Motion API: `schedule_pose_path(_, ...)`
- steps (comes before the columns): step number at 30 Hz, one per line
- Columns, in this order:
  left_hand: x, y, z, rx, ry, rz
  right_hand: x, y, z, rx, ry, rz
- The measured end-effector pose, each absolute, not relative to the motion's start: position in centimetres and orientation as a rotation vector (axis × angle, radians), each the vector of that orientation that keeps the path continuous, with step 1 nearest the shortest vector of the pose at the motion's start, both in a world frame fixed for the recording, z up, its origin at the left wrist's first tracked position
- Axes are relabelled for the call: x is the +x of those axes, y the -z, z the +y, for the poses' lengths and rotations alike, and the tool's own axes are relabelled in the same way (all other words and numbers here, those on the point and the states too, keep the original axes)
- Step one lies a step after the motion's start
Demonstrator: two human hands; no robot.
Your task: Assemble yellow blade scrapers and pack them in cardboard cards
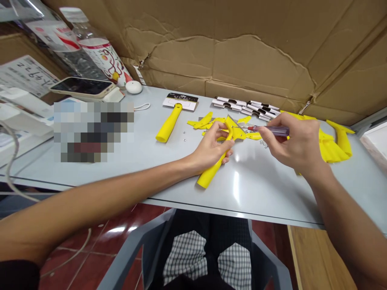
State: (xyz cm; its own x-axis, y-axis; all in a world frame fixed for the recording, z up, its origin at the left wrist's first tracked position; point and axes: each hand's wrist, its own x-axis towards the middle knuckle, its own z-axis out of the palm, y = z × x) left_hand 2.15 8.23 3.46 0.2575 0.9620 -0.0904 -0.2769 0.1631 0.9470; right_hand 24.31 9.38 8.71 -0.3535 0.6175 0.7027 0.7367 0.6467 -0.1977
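My left hand [211,147] is closed around a yellow scraper-like tool [213,171], its round handle slanting down toward the table's front edge. In my right hand [298,141] is a screwdriver [276,130] with a translucent purplish handle. Its shaft points left, and the tip meets the head of the yellow tool or lies very close to it; exact contact cannot be made out. Flat yellow plastic pieces [203,121] lie just behind my left hand. Small metal screws or nuts [266,146] are scattered under the screwdriver.
A yellow handle with a black-and-white card [181,101] lies left of centre. Folded cards [242,105] sit along the cardboard wall [256,60]. More yellow tools [338,145] are piled at right. A phone [83,86], a bottle [101,52] and a cable [12,173] occupy the left.
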Motion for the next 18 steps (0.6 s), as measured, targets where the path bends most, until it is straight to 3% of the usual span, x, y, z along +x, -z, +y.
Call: schedule_pose_path(18,2.15,-3.62,8.17,0.993,-1.056,0.873,24.02,-8.92,9.37,-1.185,0.102,-2.041)
